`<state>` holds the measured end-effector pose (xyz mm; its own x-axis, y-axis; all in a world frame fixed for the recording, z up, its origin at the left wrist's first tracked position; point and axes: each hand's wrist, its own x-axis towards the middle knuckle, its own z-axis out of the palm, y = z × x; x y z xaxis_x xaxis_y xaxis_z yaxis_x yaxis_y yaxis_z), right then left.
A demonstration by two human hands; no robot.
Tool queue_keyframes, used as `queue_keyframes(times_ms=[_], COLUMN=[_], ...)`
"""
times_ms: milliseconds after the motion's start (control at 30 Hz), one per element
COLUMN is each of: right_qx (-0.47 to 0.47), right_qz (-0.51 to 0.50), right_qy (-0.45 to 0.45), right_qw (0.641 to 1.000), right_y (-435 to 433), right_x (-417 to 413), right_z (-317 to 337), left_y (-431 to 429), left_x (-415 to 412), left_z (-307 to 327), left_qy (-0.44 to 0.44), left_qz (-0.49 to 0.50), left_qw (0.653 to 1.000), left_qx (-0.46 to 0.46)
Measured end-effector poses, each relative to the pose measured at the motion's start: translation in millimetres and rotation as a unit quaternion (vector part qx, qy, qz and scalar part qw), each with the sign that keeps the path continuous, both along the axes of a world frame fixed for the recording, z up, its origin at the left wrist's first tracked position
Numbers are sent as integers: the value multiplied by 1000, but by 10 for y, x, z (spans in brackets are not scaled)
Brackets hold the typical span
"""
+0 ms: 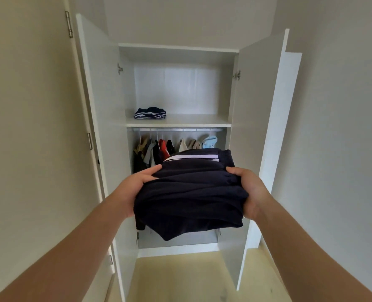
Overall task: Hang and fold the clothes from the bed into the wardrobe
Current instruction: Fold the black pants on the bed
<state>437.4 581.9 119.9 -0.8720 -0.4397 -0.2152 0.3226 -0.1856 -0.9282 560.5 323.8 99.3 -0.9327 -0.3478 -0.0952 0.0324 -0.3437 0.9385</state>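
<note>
While held before open wardrobe (254, 105): folded garment (189, 192), dark navy, white stripe along far edge, near corner drooping. Gripped by left hand (135, 186) and right hand (250, 188), thumbs on top.

Left arm: bare, stretched forward from the lower left corner, nearly straight.
Right arm: bare, stretched forward from the lower right corner, mirroring the left.
Left grip (135, 188): thumb on top, fingers hidden beneath the folded dark garment (191, 192), clasping its left edge.
Right grip (251, 190): thumb on top, fingers under the garment's right edge.
Level: both grips at the same height, palms facing inward.
</note>
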Motion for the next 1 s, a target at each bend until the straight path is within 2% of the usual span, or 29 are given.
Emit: queue_keyframes(times_ms=[200, 467, 633, 1000], right_qx=[0, -7, -19, -55], right_qz=[33, 22, 4, 18], right_qy=[5, 27, 28, 39], right_qw=[999, 999, 999, 998], right_y=[-825, -2120, -2698, -3892], right_x=[-1116, -2544, -3387, -5426], right_z=[37, 163, 297, 301], left_y=[-731, -2026, -2657, -3727], left_x=[-932, -2404, -3350, -5282], left_z=[54, 121, 325, 521], left_qy=[8, 22, 29, 45], left_qz=[38, 66, 48, 76], left_qw=[999, 998, 998, 995], left_qx=[10, 12, 1, -51])
